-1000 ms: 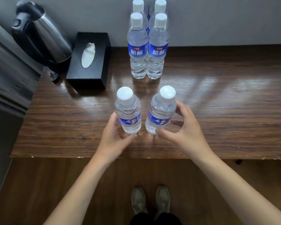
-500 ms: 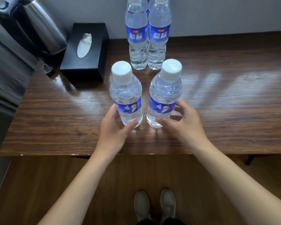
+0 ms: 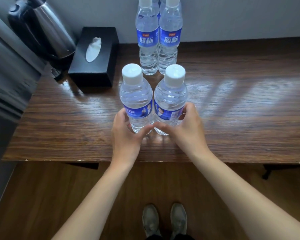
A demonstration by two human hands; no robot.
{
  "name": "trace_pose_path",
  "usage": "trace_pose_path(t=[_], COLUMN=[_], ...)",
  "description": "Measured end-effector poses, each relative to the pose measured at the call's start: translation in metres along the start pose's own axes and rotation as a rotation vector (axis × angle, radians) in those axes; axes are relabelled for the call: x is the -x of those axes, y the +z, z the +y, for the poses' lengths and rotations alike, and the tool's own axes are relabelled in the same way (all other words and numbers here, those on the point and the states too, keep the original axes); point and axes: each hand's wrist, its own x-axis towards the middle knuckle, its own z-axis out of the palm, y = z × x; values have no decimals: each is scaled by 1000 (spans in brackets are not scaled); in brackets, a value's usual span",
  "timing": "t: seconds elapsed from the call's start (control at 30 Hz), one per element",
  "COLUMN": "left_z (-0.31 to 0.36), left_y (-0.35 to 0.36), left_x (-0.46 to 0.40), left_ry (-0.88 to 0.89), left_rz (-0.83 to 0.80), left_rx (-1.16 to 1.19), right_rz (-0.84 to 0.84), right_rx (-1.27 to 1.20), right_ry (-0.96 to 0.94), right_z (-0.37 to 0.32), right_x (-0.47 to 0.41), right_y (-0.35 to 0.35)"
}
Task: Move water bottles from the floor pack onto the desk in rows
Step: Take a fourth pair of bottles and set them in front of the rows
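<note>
Both hands are wrapped round bottles: the left hand (image 3: 124,130) grips the lower half of the left bottle (image 3: 136,101), the right hand (image 3: 187,126) grips the right bottle (image 3: 170,99), thumbs nearly meeting in front between them. The two bottles stand upright, side by side and almost touching, on the bench (image 3: 241,104), towards its near edge. Behind them, against the wall, the back bottles (image 3: 158,37) stand in a tight cluster, at least two in front and others half hidden behind. So the task looks partly done, with this pair forming a new row; the gap to the back rows seems wide, so a push forward may be wanted. The floor pack is out of view, so what remains I cannot tell. A kettle (image 3: 42,28) and tissue box (image 3: 95,54) sit at the left
</note>
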Motion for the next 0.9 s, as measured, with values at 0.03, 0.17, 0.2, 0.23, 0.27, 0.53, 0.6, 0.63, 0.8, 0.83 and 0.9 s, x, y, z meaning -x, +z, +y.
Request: trace_pose_path(t=[0.03, 0.17, 0.2, 0.23, 0.27, 0.53, 0.6, 0.63, 0.8, 0.83, 0.9], left_z=[2, 5, 4, 2, -1, -6, -6, -6, -6, -5, -2], left_y=[0, -1, -3, -4, -6, -10, -8, -8, -2, -1, 1], left_x=[0, 0, 0, 0, 0, 1, 3, 3, 2, 2, 1], left_ry=[10, 47, 47, 45, 39, 33, 14, 8, -1, 4, 22], left_rz=[5, -43, -70, -96, -123, -131, -95, -79, -19, -9, 0], left_rx=[-30, -92, -70, -30, 21, 116, 101, 96, 27, -6, -81], right_rz=[7, -24, -57, -100, -146, -184, -155, -140, -58, -46, -24], right_rx=[31, 70, 43, 0, -52, -190, -167, -155, -39, -23, 4], right_ry=[-3, -65, -102, -142, -175, -190, -163, -154, -140, -141, -150], right_z=[0, 7, 9, 11, 13, 25, 28, 28, 23, 22, 21], right_x=[0, 0, -1, -1, 0, -2, -3, -4, -7, -7, -7], right_y=[1, 1, 0, -1, -2, -3, -2, -1, 4, 5, 8])
